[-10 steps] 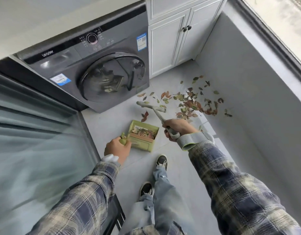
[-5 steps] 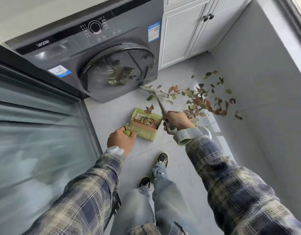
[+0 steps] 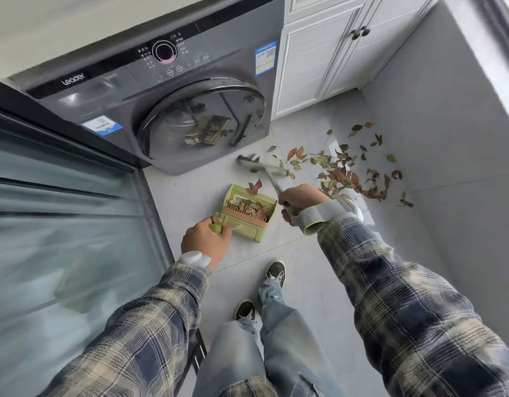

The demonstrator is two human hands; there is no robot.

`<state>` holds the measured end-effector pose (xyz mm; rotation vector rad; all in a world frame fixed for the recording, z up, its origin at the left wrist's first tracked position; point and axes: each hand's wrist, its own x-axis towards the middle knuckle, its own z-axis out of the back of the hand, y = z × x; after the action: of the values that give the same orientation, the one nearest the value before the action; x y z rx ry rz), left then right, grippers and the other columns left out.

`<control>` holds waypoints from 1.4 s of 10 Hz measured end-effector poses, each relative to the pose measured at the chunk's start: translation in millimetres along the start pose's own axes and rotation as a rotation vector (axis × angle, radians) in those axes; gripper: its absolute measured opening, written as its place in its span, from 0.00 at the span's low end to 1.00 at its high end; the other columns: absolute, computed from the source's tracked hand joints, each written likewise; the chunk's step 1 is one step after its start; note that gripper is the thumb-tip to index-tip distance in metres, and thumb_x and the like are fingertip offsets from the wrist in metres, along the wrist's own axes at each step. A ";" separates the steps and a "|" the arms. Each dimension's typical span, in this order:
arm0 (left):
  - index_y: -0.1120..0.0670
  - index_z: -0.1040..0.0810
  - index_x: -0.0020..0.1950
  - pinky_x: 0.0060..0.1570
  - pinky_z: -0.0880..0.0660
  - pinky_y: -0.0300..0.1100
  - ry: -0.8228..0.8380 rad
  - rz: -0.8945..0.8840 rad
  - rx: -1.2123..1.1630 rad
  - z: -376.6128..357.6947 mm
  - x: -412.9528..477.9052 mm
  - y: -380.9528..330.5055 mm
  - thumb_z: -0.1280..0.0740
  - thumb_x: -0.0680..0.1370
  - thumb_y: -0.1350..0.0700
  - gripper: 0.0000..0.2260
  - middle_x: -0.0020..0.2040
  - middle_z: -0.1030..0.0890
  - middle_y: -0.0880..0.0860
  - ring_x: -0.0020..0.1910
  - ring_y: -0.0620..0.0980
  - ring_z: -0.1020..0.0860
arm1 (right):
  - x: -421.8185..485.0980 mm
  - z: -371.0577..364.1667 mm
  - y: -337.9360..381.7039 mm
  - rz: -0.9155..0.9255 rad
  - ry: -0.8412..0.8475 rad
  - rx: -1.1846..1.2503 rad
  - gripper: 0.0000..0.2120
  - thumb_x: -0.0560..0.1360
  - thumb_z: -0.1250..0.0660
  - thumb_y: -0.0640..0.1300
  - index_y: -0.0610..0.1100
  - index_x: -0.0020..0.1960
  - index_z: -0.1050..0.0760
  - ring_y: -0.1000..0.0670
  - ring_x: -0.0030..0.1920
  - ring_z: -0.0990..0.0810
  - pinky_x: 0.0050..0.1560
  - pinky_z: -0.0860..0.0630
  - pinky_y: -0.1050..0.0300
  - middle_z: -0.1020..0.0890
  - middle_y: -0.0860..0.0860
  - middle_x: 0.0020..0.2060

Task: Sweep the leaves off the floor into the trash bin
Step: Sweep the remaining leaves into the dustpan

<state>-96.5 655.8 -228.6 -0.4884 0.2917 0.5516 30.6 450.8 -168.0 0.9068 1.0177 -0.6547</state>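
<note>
Green plastic, the dustpan sits on the pale tiled floor just ahead of the person's feet, mouth facing 12 o'clock. A handful of red and green leaves lies inside it, behind a comb-like row of teeth. The left grip is clenched round the pan's stubby green handle at its 7 o'clock corner. The right grip is wrapped low on the grey broom handle, just at 3 o'clock of the pan. The broom head lies across the floor at 12 o'clock of the mouth, with a couple of reddish leaves at the lip between them.

The main scatter of leaves is at 2 o'clock of the pan, toward the grey wall, and only a few strays are near the bristles. A dark washing machine stands at 11 o'clock and a white cabinet at 1 o'clock. No trash bin is in view.

The leaves look dry, curled and very light, so they would likely skitter or lift under a hard flick. Short, low strokes should suit them better. The pan seems light and may slide on smooth tile, so it is best held by its handle with the lip pressed flat. For carrying, it should probably be tipped back.
</note>
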 end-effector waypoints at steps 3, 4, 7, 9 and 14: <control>0.46 0.31 0.29 0.28 0.38 0.38 -0.028 -0.009 -0.003 -4.9 0.2 -0.1 0.41 0.66 0.38 0.13 0.23 0.32 0.43 0.25 0.53 0.30 | -35.1 34.0 6.0 -0.046 0.100 0.073 0.03 0.78 0.38 0.36 0.38 0.46 0.31 0.49 0.22 0.26 0.25 0.28 0.62 0.26 0.43 0.34; 0.46 0.31 0.29 0.26 0.43 0.33 -0.050 -0.002 -0.020 -5.2 2.9 2.9 0.41 0.65 0.37 0.14 0.22 0.32 0.43 0.23 0.46 0.33 | -37.3 36.6 6.2 -0.015 0.083 0.058 0.03 0.78 0.39 0.37 0.38 0.46 0.31 0.51 0.22 0.26 0.26 0.28 0.60 0.24 0.43 0.34; 0.48 0.30 0.29 0.27 0.39 0.37 -0.017 -0.001 0.003 -2.4 0.4 0.9 0.39 0.66 0.39 0.14 0.23 0.30 0.44 0.25 0.52 0.30 | -12.3 33.1 5.8 0.082 -0.061 0.087 0.06 0.75 0.34 0.37 0.40 0.40 0.29 0.51 0.26 0.23 0.21 0.29 0.66 0.24 0.45 0.34; 0.52 0.24 0.36 0.31 0.33 0.40 0.007 0.023 0.038 -1.3 -3.7 -3.9 0.34 0.72 0.43 0.14 0.26 0.27 0.47 0.29 0.56 0.26 | 1.1 13.8 -5.4 0.115 -0.084 0.081 0.09 0.79 0.38 0.37 0.43 0.40 0.31 0.50 0.33 0.22 0.34 0.21 0.62 0.26 0.44 0.40; 0.53 0.27 0.33 0.32 0.33 0.41 0.019 0.010 0.029 9.6 -7.7 -8.4 0.33 0.72 0.45 0.14 0.28 0.24 0.49 0.30 0.57 0.26 | -39.6 29.0 -5.7 0.053 0.003 -0.205 0.10 0.73 0.36 0.39 0.40 0.33 0.28 0.46 0.28 0.25 0.35 0.28 0.55 0.22 0.46 0.24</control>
<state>-96.7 651.2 -214.4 -0.4650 0.3201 0.5520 22.7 424.8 -126.8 0.7527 1.0396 -0.4945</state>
